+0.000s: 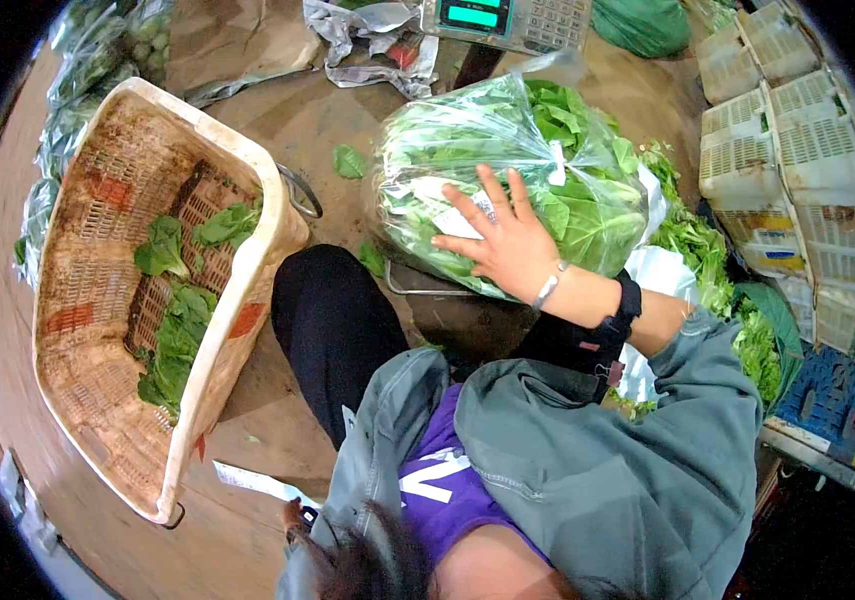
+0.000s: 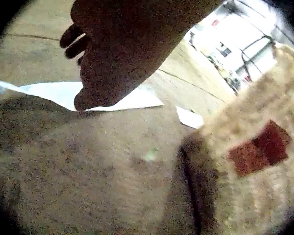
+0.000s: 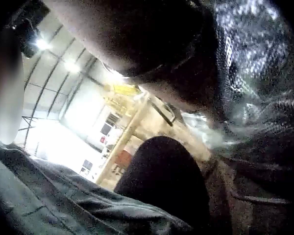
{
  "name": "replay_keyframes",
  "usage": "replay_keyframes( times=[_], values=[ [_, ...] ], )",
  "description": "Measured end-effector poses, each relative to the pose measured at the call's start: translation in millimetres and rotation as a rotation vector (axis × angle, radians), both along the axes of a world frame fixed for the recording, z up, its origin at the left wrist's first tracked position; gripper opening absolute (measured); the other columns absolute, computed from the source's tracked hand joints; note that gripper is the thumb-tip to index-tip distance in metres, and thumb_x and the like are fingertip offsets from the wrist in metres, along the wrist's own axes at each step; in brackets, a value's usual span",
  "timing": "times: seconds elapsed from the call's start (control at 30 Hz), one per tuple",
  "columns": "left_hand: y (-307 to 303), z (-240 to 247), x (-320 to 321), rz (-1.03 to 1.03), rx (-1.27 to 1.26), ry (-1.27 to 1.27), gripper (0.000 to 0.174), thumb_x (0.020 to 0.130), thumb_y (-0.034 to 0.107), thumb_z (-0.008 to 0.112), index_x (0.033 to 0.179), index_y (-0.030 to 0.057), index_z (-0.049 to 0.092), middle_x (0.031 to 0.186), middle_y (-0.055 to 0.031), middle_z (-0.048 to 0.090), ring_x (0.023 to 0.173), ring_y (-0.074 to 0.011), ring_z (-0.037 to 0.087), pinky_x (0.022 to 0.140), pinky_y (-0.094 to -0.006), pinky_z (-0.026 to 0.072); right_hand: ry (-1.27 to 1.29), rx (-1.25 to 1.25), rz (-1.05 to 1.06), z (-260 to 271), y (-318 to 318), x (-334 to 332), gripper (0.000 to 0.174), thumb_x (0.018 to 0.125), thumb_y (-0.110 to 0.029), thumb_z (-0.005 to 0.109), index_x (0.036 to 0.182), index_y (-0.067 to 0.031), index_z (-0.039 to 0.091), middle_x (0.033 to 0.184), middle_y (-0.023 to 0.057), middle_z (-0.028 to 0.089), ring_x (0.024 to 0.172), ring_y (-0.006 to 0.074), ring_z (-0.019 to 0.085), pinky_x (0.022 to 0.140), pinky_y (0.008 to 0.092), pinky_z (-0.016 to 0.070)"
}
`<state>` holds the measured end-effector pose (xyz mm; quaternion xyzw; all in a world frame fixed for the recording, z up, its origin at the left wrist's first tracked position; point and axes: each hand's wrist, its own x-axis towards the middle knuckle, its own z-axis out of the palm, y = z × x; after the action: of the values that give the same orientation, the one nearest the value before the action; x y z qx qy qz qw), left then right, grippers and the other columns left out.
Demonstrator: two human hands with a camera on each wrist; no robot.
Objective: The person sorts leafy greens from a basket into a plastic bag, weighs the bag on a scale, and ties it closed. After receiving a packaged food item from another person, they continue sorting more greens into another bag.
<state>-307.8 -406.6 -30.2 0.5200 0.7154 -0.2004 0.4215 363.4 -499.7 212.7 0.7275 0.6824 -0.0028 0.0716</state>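
Observation:
In the head view, my right hand (image 1: 508, 240) rests with fingers spread on a clear plastic bag of leafy greens (image 1: 593, 215). The bulging bag is gathered by a white tie (image 1: 557, 163) and sits over a metal-edged support (image 1: 418, 290). A pale label lies partly under the fingers. My left hand (image 2: 122, 49) hangs low on the other side, dark in its wrist view, its fingers loosely bent with nothing visible in them. Beyond its thumb is a flat white strip (image 2: 51, 93). The right wrist view shows mainly forearm and shiny plastic (image 3: 259, 63); the fingers are hidden there.
A dirty, tipped plastic basket (image 1: 223, 130) at left holds several leafy greens (image 1: 183, 335). A digital scale display (image 1: 473, 15) stands at the back. Loose greens (image 1: 713, 275) and stacked crates (image 1: 798, 150) are at right; filled plastic bags (image 1: 68, 110) lie at far left.

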Motion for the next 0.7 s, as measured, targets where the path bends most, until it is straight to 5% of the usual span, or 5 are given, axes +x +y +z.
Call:
replay_keyframes(
  times=[0.17,0.23,0.37,0.57,0.7],
  values=[
    [105.1,-11.1,9.4,-0.807,0.528,-0.268,0.026,0.080,0.023,0.055,0.088,-0.0021,0.059,0.074,-0.0119,0.060,0.069,-0.0230,0.055,0.066,-0.0319,0.0431,-0.098,-0.149,-0.163,57.3,-28.8,0.4,0.034,0.074,-0.033,0.055,0.108,-0.0303,0.056,0.132,0.0165,0.031,0.125,0.0397,0.019,0.098,0.0582,0.0116],
    [104.5,160.6,215.5,-0.471,0.585,-0.309,0.027,0.082,0.022,0.052,0.089,-0.0041,0.055,0.081,-0.0167,0.058,0.074,-0.0261,0.055,0.071,-0.0334,0.0426,0.189,0.016,-0.115,73.9,-38.6,22.9,0.023,0.077,-0.023,0.054,0.097,-0.0174,0.062,0.125,0.0161,0.040,0.120,0.0353,0.030,0.096,0.0535,0.0231],
    [101.3,262.9,370.3,-0.373,0.646,-0.790,0.014,0.078,0.007,0.053,0.086,-0.0043,0.057,0.077,-0.0112,0.058,0.072,-0.0168,0.054,0.069,-0.0272,0.0424,0.321,0.104,-0.462,62.9,-18.5,96.3,0.022,0.079,-0.023,0.051,0.085,-0.0043,0.059,0.088,0.0154,0.057,0.087,0.0315,0.052,0.074,0.0385,0.0420],
    [82.0,284.5,460.4,-0.536,0.728,-1.092,0.008,0.075,0.002,0.057,0.082,-0.0002,0.060,0.077,-0.0109,0.060,0.073,-0.0181,0.057,0.068,-0.0268,0.0443,0.151,0.019,-0.452,41.4,-14.7,107.1,0.024,0.078,-0.027,0.053,0.080,-0.0029,0.052,0.077,0.0159,0.057,0.075,0.0342,0.053,0.067,0.0420,0.0426],
    [78.1,281.8,473.3,-0.715,0.818,-0.802,0.009,0.074,0.010,0.060,0.077,0.0025,0.058,0.077,-0.0132,0.059,0.071,-0.0283,0.057,0.065,-0.0321,0.0450,0.282,-0.217,-0.543,57.6,-0.9,112.3,0.029,0.070,-0.026,0.062,0.088,-0.0056,0.051,0.077,0.0159,0.058,0.077,0.0337,0.054,0.068,0.0415,0.0431]
  ],
)
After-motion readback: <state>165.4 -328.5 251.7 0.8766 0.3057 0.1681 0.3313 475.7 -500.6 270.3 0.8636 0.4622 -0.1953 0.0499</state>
